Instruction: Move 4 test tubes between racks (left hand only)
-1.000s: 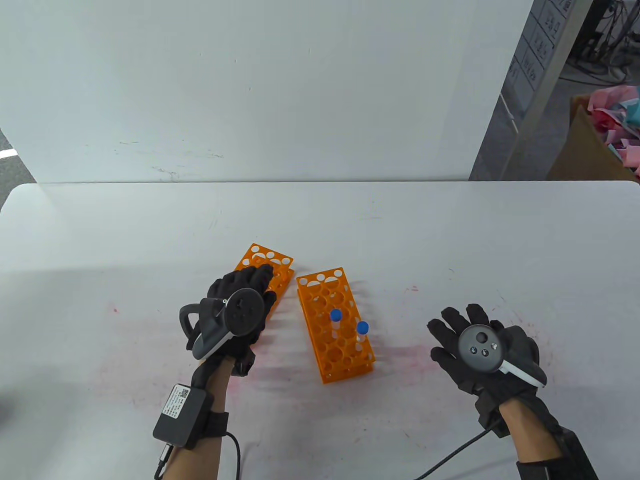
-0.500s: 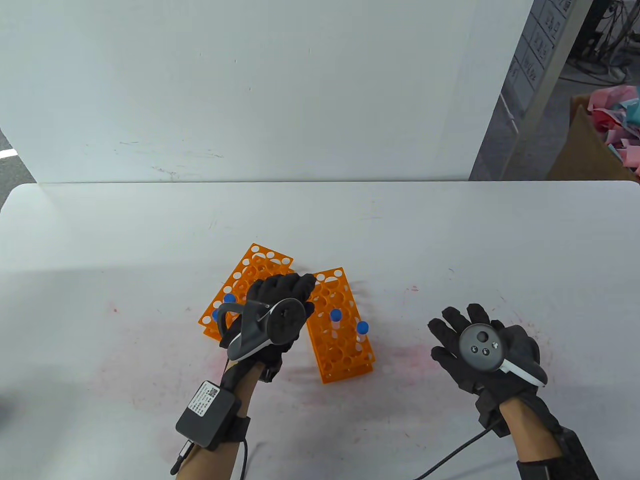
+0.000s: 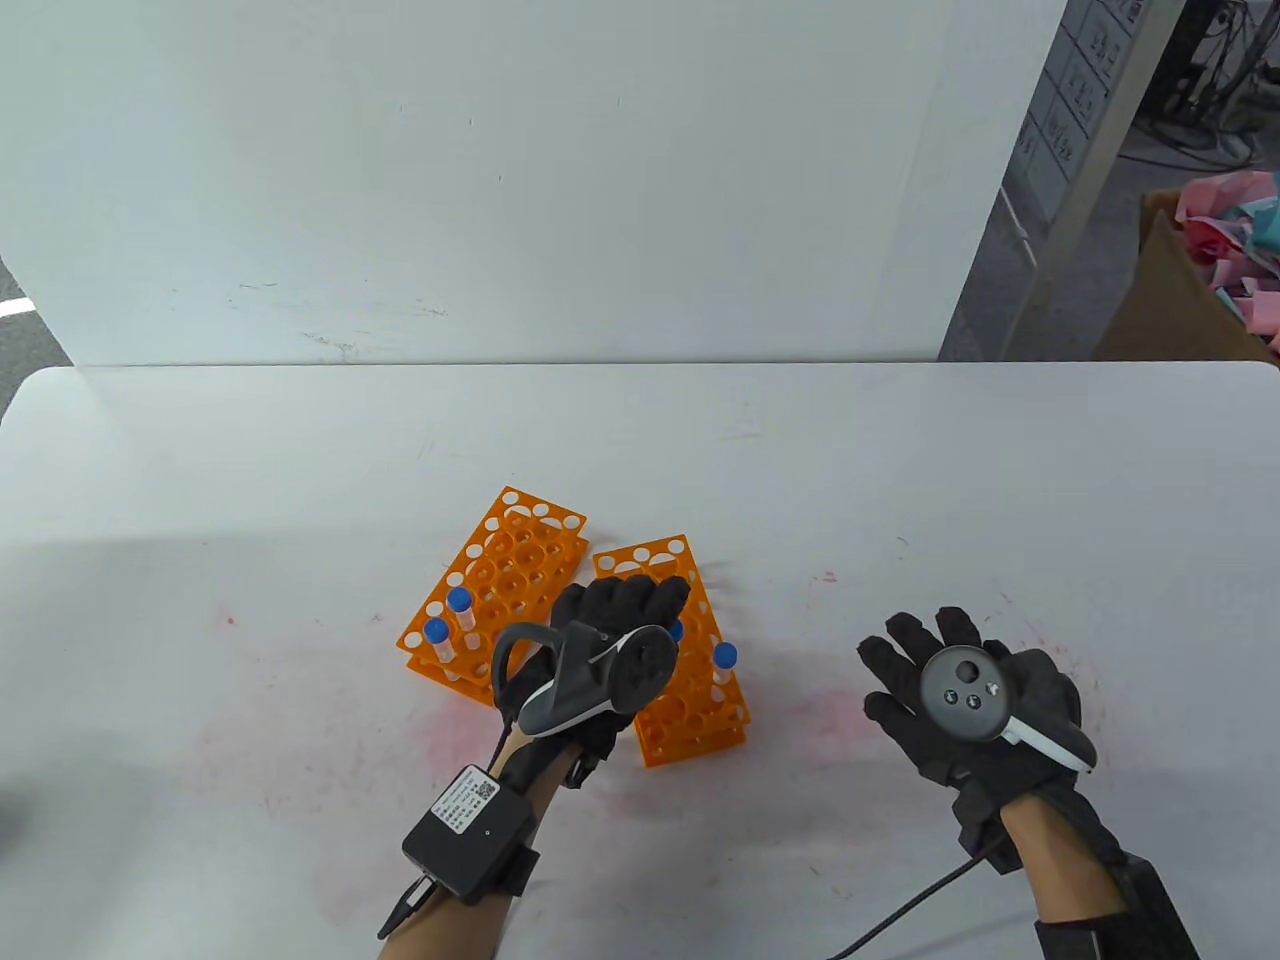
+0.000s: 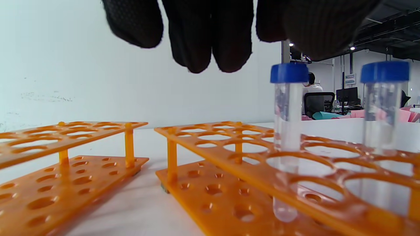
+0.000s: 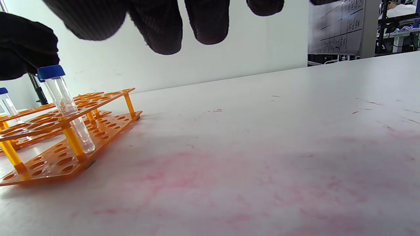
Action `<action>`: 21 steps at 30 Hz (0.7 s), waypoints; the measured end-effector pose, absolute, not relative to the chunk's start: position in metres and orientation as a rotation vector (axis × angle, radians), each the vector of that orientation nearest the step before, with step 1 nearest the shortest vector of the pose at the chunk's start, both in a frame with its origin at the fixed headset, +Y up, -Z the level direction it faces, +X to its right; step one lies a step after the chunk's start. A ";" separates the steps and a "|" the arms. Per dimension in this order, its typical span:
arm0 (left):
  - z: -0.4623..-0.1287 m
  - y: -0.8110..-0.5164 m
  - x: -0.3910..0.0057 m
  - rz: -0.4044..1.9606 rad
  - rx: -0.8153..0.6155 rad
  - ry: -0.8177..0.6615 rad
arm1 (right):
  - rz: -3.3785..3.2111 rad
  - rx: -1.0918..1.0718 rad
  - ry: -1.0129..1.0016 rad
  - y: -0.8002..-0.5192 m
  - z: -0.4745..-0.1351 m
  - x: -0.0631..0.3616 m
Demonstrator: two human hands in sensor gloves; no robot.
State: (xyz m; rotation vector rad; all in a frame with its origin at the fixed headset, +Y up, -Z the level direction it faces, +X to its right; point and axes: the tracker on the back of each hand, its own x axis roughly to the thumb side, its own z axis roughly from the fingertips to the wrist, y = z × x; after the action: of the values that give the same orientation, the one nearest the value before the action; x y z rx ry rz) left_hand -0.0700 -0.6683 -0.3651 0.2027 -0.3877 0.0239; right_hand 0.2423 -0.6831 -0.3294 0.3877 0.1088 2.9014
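Note:
Two orange racks lie side by side on the white table. The left rack (image 3: 500, 580) holds two blue-capped tubes (image 3: 448, 618) at its near left corner. The right rack (image 3: 680, 690) holds two tubes: one (image 3: 725, 662) stands free, the other (image 3: 678, 630) is partly hidden under my left hand (image 3: 650, 600). In the left wrist view my left hand (image 4: 249, 49) hangs empty just above the nearer tube (image 4: 288, 131), fingers and thumb apart, not touching it; the second tube (image 4: 384, 111) stands to its right. My right hand (image 3: 950, 690) rests spread on the table to the right.
A white wall panel (image 3: 500, 180) stands behind the table's far edge. A cardboard box with pink and teal scraps (image 3: 1220, 270) sits off the table at the far right. The table top has pink stains (image 5: 229, 177) near the front.
My left hand has moved right, from over the left rack to over the right rack, empty. The two tubes in the left rack have come into view. The right hand has not moved.

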 end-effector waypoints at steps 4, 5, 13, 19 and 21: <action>-0.367 -0.676 -0.062 -0.016 0.157 -0.378 | 2.904 0.389 0.116 -0.683 -0.330 0.242; -0.368 -0.677 -0.061 -0.022 0.154 -0.370 | 2.902 0.387 0.116 -0.683 -0.330 0.242; -0.368 -0.683 -0.051 -0.072 0.194 -0.365 | 2.901 0.387 0.111 -0.683 -0.330 0.242; -0.367 -0.683 -0.046 -0.100 0.200 -0.363 | 2.901 0.389 0.112 -0.683 -0.330 0.242; -0.367 -0.683 -0.045 -0.105 0.215 -0.368 | 2.900 0.388 0.117 -0.683 -0.330 0.242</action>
State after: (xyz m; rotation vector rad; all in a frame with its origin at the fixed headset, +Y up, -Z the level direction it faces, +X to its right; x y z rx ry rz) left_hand -0.0449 -0.6829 -0.3669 0.2146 -0.3684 -0.1054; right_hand 0.2423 -0.6829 -0.3300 0.3881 0.1166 2.9003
